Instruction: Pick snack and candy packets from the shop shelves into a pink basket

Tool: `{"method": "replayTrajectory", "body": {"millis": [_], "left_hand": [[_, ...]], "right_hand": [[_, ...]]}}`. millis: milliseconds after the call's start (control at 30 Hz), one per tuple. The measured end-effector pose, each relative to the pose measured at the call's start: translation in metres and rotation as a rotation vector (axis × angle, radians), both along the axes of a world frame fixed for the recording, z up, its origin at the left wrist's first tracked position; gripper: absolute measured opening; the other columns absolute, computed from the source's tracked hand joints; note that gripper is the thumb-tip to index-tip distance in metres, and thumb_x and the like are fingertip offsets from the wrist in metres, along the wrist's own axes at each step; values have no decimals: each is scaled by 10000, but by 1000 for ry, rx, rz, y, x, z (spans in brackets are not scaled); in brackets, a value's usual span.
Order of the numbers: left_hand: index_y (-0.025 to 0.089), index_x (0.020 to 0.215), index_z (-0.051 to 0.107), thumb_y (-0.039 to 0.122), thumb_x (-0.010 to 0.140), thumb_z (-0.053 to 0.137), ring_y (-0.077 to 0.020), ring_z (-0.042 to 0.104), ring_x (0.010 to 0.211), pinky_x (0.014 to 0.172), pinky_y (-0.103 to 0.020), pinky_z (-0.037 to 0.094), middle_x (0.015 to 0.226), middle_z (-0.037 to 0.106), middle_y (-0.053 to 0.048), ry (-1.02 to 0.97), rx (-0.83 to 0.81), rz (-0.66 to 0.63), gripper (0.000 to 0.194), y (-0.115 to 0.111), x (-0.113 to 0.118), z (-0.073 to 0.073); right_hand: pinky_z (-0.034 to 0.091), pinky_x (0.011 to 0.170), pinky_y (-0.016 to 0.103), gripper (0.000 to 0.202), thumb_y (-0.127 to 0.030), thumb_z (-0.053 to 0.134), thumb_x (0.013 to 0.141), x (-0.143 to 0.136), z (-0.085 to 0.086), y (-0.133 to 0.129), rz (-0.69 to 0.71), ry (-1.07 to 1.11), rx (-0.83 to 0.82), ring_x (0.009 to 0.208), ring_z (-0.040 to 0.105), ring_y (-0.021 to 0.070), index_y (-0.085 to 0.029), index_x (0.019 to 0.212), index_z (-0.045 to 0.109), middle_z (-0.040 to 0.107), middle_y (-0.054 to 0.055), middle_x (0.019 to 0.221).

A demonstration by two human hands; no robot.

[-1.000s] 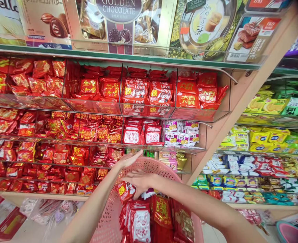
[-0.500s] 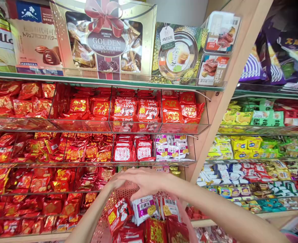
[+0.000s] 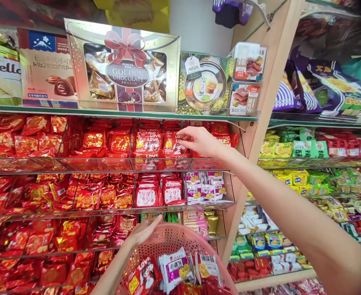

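Head view: the pink basket [image 3: 171, 237] is touched along its rim by a straightened left hand [image 3: 146, 231], can't tell if it's gripped. The right hand [image 3: 200, 140] is held loosely open, seemingly empty, right at the red LOVE packets [image 3: 172, 148] on the shelf [image 3: 211, 164]. Purple-and-white packets [image 3: 176, 266] are piled inside.

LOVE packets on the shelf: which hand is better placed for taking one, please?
Probably the right hand: it is at the LOVE packets and looks free, while the left hand is lower, by the basket.
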State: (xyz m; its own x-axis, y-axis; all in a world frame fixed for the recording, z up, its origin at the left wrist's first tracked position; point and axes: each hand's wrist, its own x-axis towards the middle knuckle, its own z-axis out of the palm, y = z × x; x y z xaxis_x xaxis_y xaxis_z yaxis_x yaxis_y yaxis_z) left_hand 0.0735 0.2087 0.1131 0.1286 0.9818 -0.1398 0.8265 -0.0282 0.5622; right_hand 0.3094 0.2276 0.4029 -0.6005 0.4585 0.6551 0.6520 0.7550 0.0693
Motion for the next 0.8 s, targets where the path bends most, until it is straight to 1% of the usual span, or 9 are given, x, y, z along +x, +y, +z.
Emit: {"method": "replayTrajectory", "body": {"millis": [167,233,300,400,467,533,633,700,800], "left_hand": [[302,1247,518,792,706,123,-323,425,1219,963,-423,361,1295,514,-30,-55,-11,-7,830,3,-4,-7],[310,1225,538,791,707,121,-322,440,1206,958,-426,364,1267,544,-28,-61,-12,-16,821,5,-5,-9],[304,1224,540,789,709,119,-321,445,1201,965,-427,355,1265,547,-36,-65,-16,-16,823,6,-6,-11],[305,1213,551,782,715,116,-322,447,1199,973,-429,344,1273,540,-42,-62,-10,-14,816,5,-6,-10],[310,1181,578,779,717,115,-323,466,1180,959,-424,357,1252,560,-42,-59,-5,-12,806,4,-6,-9],[316,1149,601,779,718,116,-323,487,1157,944,-421,371,1239,571,-36,-65,-5,-9,797,3,-6,-8],[317,1120,618,778,720,116,-322,489,1156,946,-427,368,1228,580,-34,-75,-12,-7,791,2,-6,-8],[308,1145,602,776,721,125,-325,465,1180,960,-436,355,1237,573,-45,-77,-12,3,792,1,-6,-9],[293,1221,543,778,718,134,-329,422,1218,987,-457,326,1282,532,-64,-68,-23,26,810,0,-8,-11]], "right_hand": [[417,856,342,300,-190,432,838,-3,8,23,-179,-64,96,992,560,197,-154,1096,582,619,85,1098],[401,871,368,308,-170,403,846,-11,8,27,-213,-116,94,1032,546,214,-160,1097,582,611,89,1125],[369,894,430,324,-150,399,840,-19,7,29,-246,-158,77,1047,541,232,-174,1114,570,608,82,1147],[271,934,541,347,-131,422,819,-28,7,30,-273,-187,65,1049,537,249,-205,1134,546,622,56,1139],[232,938,572,350,-129,424,815,-31,7,32,-278,-187,72,1051,532,253,-211,1136,538,625,51,1136],[239,927,582,346,-142,405,829,-31,8,34,-294,-183,85,1062,522,264,-206,1147,526,610,59,1162],[266,921,564,337,-151,351,857,-30,7,39,-349,-208,138,1047,531,269,-183,1145,523,608,86,1154],[308,918,499,333,-129,318,862,-33,6,42,-394,-241,191,1012,551,260,-144,1111,539,619,121,1110],[403,833,382,333,-149,279,881,-41,6,50,-421,-234,190,975,573,247,-117,1089,537,603,157,1106]]}}
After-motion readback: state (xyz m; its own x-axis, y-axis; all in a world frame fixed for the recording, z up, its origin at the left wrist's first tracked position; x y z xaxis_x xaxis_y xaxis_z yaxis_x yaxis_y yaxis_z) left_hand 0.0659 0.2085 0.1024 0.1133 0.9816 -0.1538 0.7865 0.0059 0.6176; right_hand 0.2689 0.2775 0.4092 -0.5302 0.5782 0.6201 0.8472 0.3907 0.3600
